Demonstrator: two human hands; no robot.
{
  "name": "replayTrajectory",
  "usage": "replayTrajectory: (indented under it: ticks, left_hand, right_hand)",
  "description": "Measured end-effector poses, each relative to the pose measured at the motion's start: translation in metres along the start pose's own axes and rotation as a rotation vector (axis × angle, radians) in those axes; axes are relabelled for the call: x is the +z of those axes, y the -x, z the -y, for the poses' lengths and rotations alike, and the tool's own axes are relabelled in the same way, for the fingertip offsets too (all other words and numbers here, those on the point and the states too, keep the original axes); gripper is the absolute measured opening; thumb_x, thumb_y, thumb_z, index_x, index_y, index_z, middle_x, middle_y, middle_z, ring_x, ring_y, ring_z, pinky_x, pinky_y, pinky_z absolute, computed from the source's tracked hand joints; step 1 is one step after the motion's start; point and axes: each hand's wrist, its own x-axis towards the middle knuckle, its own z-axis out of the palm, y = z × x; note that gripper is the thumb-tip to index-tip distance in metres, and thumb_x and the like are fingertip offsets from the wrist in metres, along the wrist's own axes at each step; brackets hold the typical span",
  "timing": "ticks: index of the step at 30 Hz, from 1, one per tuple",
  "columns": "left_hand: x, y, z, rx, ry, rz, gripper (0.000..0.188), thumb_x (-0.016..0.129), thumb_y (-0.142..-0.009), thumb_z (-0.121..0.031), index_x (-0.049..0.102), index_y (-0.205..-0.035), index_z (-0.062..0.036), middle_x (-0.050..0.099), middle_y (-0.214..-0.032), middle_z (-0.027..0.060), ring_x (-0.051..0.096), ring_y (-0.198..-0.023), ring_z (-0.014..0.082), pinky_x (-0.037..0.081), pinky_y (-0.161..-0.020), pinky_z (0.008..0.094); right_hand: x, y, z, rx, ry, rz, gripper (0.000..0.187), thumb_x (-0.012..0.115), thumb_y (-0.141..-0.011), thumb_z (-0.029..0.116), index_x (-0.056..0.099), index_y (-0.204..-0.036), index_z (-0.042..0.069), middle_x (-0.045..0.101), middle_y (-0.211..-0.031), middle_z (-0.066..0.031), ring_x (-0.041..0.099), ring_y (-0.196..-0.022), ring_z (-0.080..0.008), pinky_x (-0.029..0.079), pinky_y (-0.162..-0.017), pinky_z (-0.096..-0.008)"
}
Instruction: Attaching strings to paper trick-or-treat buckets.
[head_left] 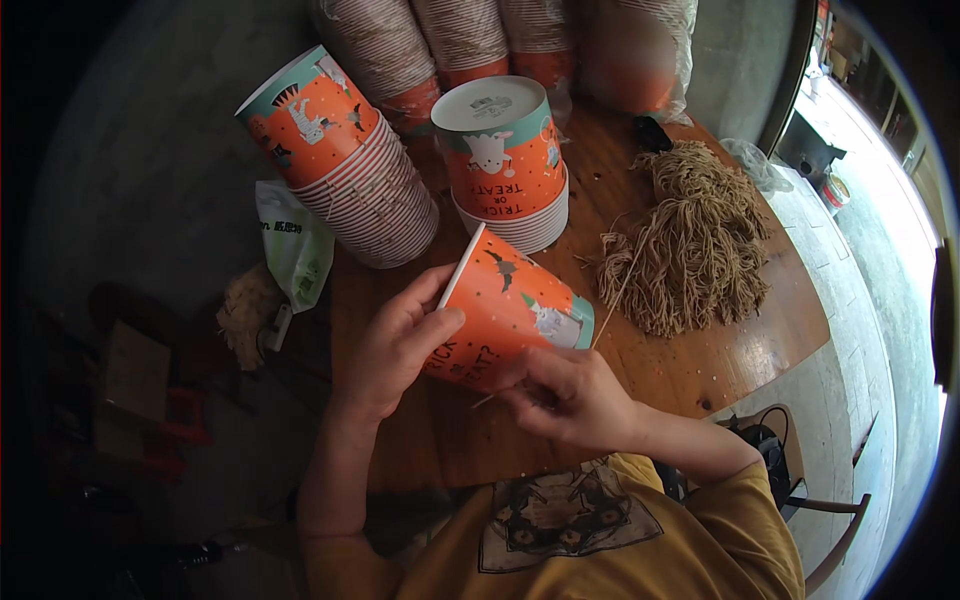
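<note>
An orange paper bucket with a white rim, bat and costumed-figure prints and a teal band at its base lies tilted in front of me. My left hand is closed on its rim, thumb on the outer wall and fingers inside. My right hand is closed in a pinch against the bucket's near side. A thin twine cord pokes out below its fingers, and a strand also shows by the bucket's base, toward the twine pile. A big bundle of cut tan twine lies to the right.
An upside-down stack of similar buckets stands at the table's middle, and a taller stack leans at its left. Plastic-wrapped bucket stacks line the back. A green-white bag hangs beyond the left edge of the wooden table.
</note>
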Motion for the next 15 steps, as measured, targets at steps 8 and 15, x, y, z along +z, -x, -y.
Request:
replayTrajectory:
  ticks: [8, 15]
  left_hand:
    - [0.006, 0.011, -0.006, -0.025, -0.044, 0.002, 0.041, 0.051, -0.092, -0.005, 0.043, -0.133, 0.0000, 0.058, -0.116, 0.0040, 0.054, -0.103, 0.0071, 0.043, -0.092, 0.0249]
    - [0.004, 0.014, 0.002, -0.014, -0.098, 0.003, 0.043, 0.050, -0.091, -0.002, 0.045, -0.133, -0.0008, 0.057, -0.119, 0.0034, 0.053, -0.105, 0.0074, 0.042, -0.093, 0.0244]
  right_hand:
    - [0.007, 0.005, 0.001, 0.129, -0.133, 0.117, 0.011, 0.065, -0.082, 0.009, 0.058, -0.091, 0.008, 0.062, -0.070, -0.0053, 0.062, -0.060, -0.0155, 0.049, -0.055, -0.0290]
    - [-0.019, -0.007, -0.002, 0.084, 0.020, -0.296, 0.011, 0.065, -0.078, 0.002, 0.056, -0.085, 0.004, 0.061, -0.075, -0.0048, 0.056, -0.058, -0.0108, 0.047, -0.054, -0.0252]
